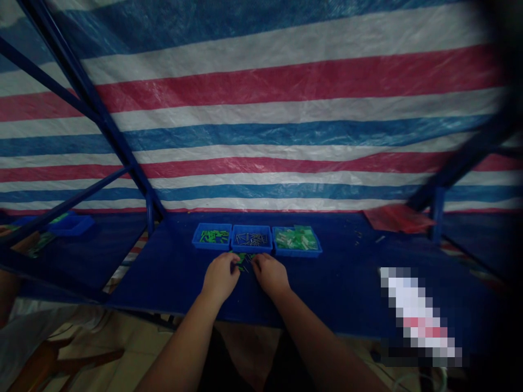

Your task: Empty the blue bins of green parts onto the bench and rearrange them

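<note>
The left hand (pixel 220 277) and right hand (pixel 269 274) sit close together at lower centre, fingers on small green pieces (pixel 245 262), grip unclear. Three blue trays (pixel 251 238) stand just beyond on the blue table (pixel 327 283). At lower right, a pixelated object (pixel 417 310) shows no readable label

Dim, even light, with no visible source and only soft shadow under the fingers (pixel 235 263). Dull, glare-free striped tarpaulin (pixel 261 136) beyond them. Dark vignette far right of the fingers; metal frame bars (pixel 81 92) bowed by lens distortion near the edges. Blocky pixelated patch (pixel 417 310) on the surface (pixel 327 288) to their right.
</note>
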Demonstrator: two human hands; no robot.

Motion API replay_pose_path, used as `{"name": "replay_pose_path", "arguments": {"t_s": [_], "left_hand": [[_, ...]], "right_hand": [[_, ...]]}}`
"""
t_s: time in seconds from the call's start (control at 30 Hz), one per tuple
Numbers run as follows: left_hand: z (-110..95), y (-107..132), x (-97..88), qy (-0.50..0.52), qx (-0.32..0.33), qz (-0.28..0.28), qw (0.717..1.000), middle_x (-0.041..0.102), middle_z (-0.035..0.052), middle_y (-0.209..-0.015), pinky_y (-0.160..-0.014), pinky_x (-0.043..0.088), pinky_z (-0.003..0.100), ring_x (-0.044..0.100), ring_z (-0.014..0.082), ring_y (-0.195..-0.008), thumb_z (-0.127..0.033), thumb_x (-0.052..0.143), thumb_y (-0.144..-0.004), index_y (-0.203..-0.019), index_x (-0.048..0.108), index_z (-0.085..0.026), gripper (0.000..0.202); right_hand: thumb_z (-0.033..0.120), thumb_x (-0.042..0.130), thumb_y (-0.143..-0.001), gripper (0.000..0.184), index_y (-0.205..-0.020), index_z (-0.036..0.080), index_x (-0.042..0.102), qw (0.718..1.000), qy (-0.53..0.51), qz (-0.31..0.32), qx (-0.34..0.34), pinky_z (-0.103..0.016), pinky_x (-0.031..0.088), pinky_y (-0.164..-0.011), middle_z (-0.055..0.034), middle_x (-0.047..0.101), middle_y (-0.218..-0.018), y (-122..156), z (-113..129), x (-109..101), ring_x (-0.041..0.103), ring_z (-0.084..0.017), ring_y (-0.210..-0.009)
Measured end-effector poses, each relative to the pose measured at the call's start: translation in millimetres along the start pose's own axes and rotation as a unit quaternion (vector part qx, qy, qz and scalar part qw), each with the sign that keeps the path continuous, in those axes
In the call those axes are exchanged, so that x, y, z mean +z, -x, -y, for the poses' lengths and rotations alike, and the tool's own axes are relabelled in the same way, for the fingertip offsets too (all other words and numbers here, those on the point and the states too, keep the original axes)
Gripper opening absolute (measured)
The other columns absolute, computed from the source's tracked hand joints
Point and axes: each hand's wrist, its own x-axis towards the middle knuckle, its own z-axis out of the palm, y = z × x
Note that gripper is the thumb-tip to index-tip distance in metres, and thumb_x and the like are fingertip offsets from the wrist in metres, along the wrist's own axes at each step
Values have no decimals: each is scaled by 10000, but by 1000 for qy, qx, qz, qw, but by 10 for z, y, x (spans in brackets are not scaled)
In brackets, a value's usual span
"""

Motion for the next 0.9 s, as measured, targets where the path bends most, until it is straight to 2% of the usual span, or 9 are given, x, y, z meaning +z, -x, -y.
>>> {"name": "replay_pose_path", "arguments": {"t_s": [0.1,0.2,0.3,0.43,0.57,0.73,0.9], "left_hand": [[74,111,131,-19,7,38,999,735,33,-963,-856,512,314,675,192,-905,-76,656,-814,-966,733,-223,226],[84,119,187,-31,16,41,999,732,38,-978,-874,502,315,671,194,-937,-93,626,-862,-975,750,-236,220],[78,96,189,-42,15,46,998,732,49,-964,-878,500,316,672,201,-951,-115,617,-884,-980,759,-233,208],[86,106,175,-62,22,48,997,726,54,-944,-866,502,320,668,212,-948,-131,608,-891,-938,754,-229,182],[86,73,113,-45,25,8,999,723,48,-948,-879,511,323,672,204,-941,-152,603,-897,-934,729,-226,150],[-45,-273,-81,-54,42,-72,995,746,55,-1063,-953,522,351,681,213,-1020,-185,578,-928,-1073,733,-235,218],[-265,-604,-246,-51,92,-86,991,715,58,-1242,-1034,498,343,680,200,-1110,-53,493,-915,-1269,671,-224,431]], "right_hand": [[246,490,-975,178,-932,228,663,997,-48,-48,-24,-272,458,-711,-55,681,-916,1,-7,-47,645,-181,-836],[287,448,-1002,223,-1003,215,660,979,-117,-156,-59,-299,473,-787,-66,654,-893,-60,-46,-192,615,-192,-839],[312,471,-991,241,-1021,203,684,966,-123,-225,-44,-339,476,-828,-70,624,-839,-216,-84,-365,592,-216,-834],[256,522,-946,227,-1045,202,718,971,-102,-199,-80,-388,481,-887,-92,640,-917,-340,-117,-474,595,-244,-920],[217,516,-939,204,-1003,227,710,962,-155,-185,-126,-374,503,-883,-70,640,-893,-129,-189,-407,611,-225,-921],[202,524,-924,163,-953,234,681,952,-196,-208,-109,-361,521,-830,-58,642,-857,121,-314,-262,626,-220,-874],[184,524,-915,160,-923,228,678,961,-189,-178,-97,-355,510,-847,-57,633,-864,83,-330,-226,616,-215,-893]]}}
